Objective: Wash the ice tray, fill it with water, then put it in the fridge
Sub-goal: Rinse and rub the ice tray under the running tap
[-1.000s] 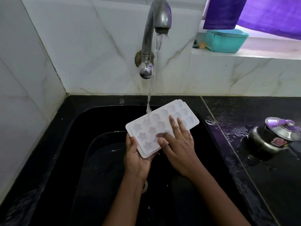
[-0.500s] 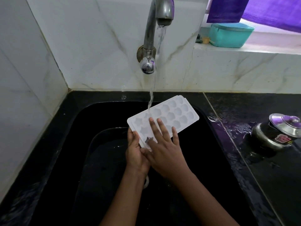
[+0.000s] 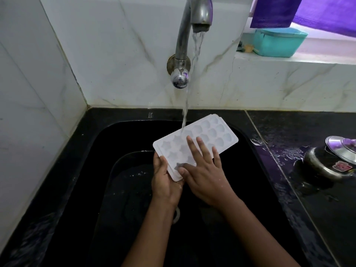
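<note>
A white ice tray with star and shell moulds is held tilted over the black sink. My left hand grips its near short end from below, thumb on the rim. My right hand lies flat on the tray's near half, fingers straight and spread over the moulds. Water runs from the steel tap and lands on the tray's far long edge just beyond my right fingertips.
A dark basin holding water sits in the sink under my hands. A steel pot with a tilted lid stands on the wet black counter at right. A teal tub rests on the ledge behind, with purple cloth hanging above it.
My right hand slid from the tray's middle towards its near end, then spread flat. The tray shifted slightly under the stream. My left hand kept its hold.
</note>
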The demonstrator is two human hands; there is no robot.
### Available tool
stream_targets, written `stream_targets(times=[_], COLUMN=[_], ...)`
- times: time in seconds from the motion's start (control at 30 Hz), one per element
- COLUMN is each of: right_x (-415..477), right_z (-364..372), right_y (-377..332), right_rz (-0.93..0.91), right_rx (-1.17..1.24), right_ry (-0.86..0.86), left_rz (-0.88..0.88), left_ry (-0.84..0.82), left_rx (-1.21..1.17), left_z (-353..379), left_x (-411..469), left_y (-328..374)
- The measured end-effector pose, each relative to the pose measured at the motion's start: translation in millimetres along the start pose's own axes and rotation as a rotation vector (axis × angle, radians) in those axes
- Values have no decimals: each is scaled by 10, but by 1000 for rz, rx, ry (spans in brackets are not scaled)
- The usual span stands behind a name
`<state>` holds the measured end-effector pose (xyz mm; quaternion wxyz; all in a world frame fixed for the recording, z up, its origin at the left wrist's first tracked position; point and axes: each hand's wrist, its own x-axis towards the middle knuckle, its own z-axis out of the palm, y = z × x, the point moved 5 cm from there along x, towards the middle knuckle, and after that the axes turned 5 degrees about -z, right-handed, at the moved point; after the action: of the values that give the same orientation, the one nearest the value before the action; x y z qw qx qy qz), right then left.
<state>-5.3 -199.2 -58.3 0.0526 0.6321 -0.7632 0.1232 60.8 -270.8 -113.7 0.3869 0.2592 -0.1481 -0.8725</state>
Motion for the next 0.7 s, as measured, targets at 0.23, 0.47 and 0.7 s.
stream_targets(times=[0.23, 0.47, 0.7], right_x=[-37, 15, 14], right_z=[127, 114, 78], right_y=[-151, -251, -36], right_rz=[-19, -16, -6], right_rx=[22, -61, -77], right_ry=[80, 117, 79], left_rz=[39, 51, 25], left_ry=[24, 27, 24], left_rx=[47, 82, 31], left_z=[-66, -36, 14], left_x=[2, -18, -45], left_y=[41, 25, 2])
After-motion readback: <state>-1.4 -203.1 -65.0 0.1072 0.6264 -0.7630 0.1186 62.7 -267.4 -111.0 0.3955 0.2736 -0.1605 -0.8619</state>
